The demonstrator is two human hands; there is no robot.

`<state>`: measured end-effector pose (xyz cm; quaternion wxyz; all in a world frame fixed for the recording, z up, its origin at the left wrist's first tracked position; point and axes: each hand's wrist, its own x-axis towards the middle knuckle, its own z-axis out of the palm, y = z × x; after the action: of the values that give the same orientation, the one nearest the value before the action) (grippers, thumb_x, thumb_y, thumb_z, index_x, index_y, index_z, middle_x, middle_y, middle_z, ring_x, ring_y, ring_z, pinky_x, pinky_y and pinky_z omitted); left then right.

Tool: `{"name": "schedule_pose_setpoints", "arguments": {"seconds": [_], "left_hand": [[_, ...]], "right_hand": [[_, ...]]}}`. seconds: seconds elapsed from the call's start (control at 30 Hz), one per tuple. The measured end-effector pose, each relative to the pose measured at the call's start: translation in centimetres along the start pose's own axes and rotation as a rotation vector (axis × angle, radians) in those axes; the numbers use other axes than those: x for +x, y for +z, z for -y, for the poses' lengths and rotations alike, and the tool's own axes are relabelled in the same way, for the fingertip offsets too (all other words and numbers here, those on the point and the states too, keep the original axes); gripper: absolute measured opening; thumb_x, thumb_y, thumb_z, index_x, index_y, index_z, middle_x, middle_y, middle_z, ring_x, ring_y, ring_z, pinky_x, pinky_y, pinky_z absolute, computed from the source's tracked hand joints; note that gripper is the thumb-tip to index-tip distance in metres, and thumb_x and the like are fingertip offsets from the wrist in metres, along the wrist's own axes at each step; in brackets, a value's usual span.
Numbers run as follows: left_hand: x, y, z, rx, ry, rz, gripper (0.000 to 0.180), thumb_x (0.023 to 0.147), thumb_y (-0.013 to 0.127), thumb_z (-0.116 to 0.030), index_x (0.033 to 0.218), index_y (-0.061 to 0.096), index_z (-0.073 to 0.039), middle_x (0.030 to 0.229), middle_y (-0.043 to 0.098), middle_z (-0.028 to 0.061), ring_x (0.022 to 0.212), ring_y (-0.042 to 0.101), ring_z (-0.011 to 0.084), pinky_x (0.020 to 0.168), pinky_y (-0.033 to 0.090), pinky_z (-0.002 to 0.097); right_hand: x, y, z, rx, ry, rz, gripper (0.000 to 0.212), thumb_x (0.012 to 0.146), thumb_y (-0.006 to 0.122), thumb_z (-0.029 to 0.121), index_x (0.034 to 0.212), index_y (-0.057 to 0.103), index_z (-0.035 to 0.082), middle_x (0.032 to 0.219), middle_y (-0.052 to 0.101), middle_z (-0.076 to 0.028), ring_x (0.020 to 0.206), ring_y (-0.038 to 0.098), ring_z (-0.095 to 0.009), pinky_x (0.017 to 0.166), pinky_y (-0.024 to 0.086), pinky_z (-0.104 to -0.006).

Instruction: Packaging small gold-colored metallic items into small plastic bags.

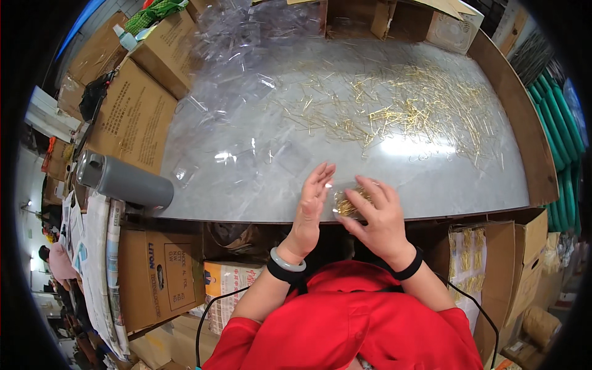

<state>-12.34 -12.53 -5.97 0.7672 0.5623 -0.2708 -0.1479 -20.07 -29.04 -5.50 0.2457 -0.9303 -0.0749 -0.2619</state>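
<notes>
Near the table's front edge, my right hand (381, 217) curls over a small clear plastic packet filled with gold wire hooks (346, 203). Its fingers cover part of the packet, so I cannot tell whether that is a box or a bag. My left hand (312, 206) stands edge-on just left of the packet, fingers stretched out together and nothing in the palm. Farther off, a loose spread of thin gold wire hooks (414, 111) lies on the grey tabletop (246, 191). Many clear plastic packets (237, 55) are heaped at the far left.
Cardboard walls (132, 117) border the table on the left, with another cardboard edge (515, 111) on the right. A grey bottle (126, 182) lies at the left front corner. Below the right front edge, a carton holds packs of gold pieces (467, 259).
</notes>
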Motion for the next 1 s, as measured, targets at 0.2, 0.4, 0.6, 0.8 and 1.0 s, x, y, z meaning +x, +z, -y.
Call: {"name": "schedule_pose_setpoints", "arguments": {"seconds": [0.2,0.4,0.6,0.8,1.0], "left_hand": [[-1.1,-1.6,0.7,0.286,0.129,-0.057,0.075,0.108,0.029,-0.057,0.151,0.037,0.004,0.149,0.045,0.0219,0.143,0.041,0.0330,0.122,0.028,0.0457],[-0.7,-0.6,0.0,0.692,0.197,-0.010,0.051,0.107,0.050,-0.028,0.143,0.047,0.008,0.147,0.048,0.0237,0.138,0.047,0.0398,0.116,0.036,0.0447],[0.9,1.0,0.3,1.031,0.323,0.101,0.055,0.099,0.062,-0.019,0.144,0.046,0.007,0.149,0.045,0.0261,0.141,0.041,0.0438,0.117,0.035,0.0488],[0.8,1.5,0.8,1.220,0.344,0.206,0.057,0.095,0.066,-0.023,0.141,0.050,0.006,0.150,0.046,0.0230,0.142,0.041,0.0424,0.118,0.033,0.0535],[-0.7,-1.5,-1.2,1.288,0.277,0.144,0.052,0.092,0.068,-0.021,0.134,0.056,0.007,0.149,0.047,0.0224,0.141,0.042,0.0408,0.115,0.039,0.0492]], "right_hand": [[0.8,-0.4,-0.4,-0.307,0.066,0.074,0.059,0.084,0.077,0.035,0.135,0.061,0.012,0.146,0.053,-0.012,0.133,0.046,-0.041,0.114,0.032,-0.0550],[1.0,-1.3,-0.5,-0.184,0.074,0.201,0.067,0.089,0.073,0.036,0.144,0.053,0.004,0.155,0.044,-0.015,0.149,0.033,-0.038,0.121,0.024,-0.0567],[0.5,-2.0,-3.7,0.391,0.218,0.158,0.055,0.099,0.058,0.024,0.148,0.047,0.002,0.160,0.038,-0.018,0.150,0.030,-0.039,0.122,0.020,-0.0570],[1.0,-3.9,-2.5,0.045,0.092,0.424,0.053,0.102,0.054,0.022,0.151,0.043,0.002,0.163,0.034,-0.016,0.151,0.030,-0.037,0.123,0.017,-0.0570],[6.7,-5.6,-2.9,0.092,-0.058,0.472,0.057,0.099,0.062,0.020,0.148,0.043,-0.001,0.154,0.038,-0.029,0.143,0.038,-0.045,0.117,0.036,-0.0475]]}}
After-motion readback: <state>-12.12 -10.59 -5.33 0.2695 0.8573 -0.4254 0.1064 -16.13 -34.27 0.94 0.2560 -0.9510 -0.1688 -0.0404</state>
